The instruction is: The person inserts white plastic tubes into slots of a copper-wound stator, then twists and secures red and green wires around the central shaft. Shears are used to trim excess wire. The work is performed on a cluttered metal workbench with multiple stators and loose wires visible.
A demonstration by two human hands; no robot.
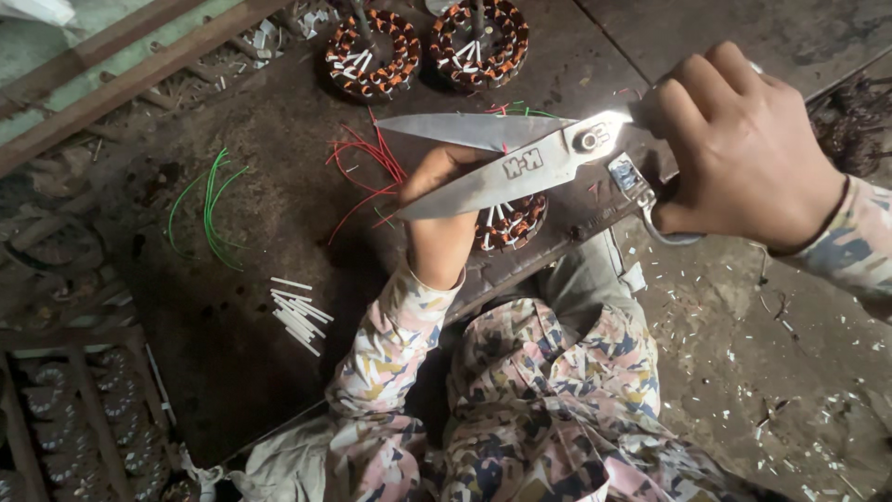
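Observation:
My right hand [743,149] grips the handles of a large pair of steel scissors [502,158], whose blades are spread apart and point left. My left hand [441,223] rests on a copper-wound stator [516,223] on the dark workbench [279,279], partly hidden behind the lower blade. Red wires [367,172] trail from the stator to the left of my left hand. The blade tips hang just above that hand and the wires.
Two more copper-wound stators [372,56] [478,42] sit at the bench's far edge. Green wires [209,209] and a bunch of short white sleeves [297,316] lie on the left. A rack of stators [84,418] stands at bottom left. Clippings litter the floor [790,372].

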